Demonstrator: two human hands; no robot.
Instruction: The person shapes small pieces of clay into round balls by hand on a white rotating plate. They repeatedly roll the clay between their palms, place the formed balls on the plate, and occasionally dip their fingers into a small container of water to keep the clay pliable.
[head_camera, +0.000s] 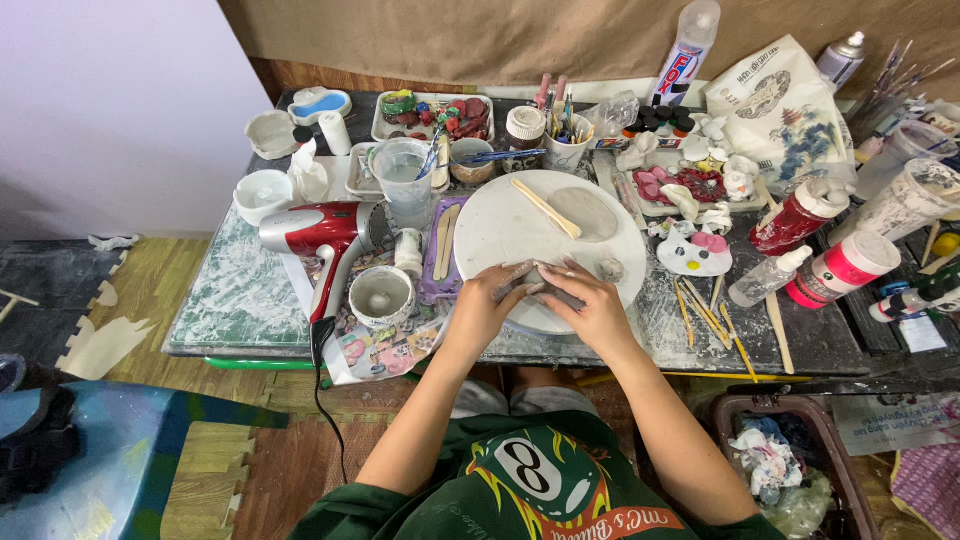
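Both hands pinching one grey clay lump (542, 283) at near edge of round white turntable (500, 230). Left hand (487, 303) and right hand (592, 306) pressed together around it, equally close. Lump's long axis left-right; wooden modelling stick (546, 208) lying beyond.

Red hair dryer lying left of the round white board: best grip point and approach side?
Grip the red hair dryer by its slim handle, which points toward the person. Come from above on the near-left side; the cup crowds its right, and the body is bulkier.
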